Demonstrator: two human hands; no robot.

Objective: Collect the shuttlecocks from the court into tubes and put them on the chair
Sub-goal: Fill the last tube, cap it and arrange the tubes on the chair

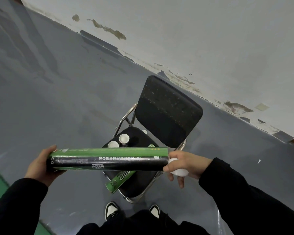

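We hold a long green and black tube (107, 161) level above the folding chair (168, 112), standing right in front of it. Our left hand (41, 164) cups the tube's left end, fingers curled around it. Our right hand (185, 165) is at the other end, and its grip holds a white cap (178, 170) just against the tube's mouth. We judge the step in hand to be capping this tube; whether shuttlecocks are inside we cannot tell.

Next the cap must be seated squarely and pressed home, then the tube laid on the seat (139, 182) where it will not roll off.

A second green tube (120, 181) already lies slanted on the seat, its near end jutting over the front edge. Two white caps (118, 141) and a dark upright item sit toward the seat's back. One small white bit (258, 161) lies on the grey floor (66, 99) to the right; it is too small for us to name.
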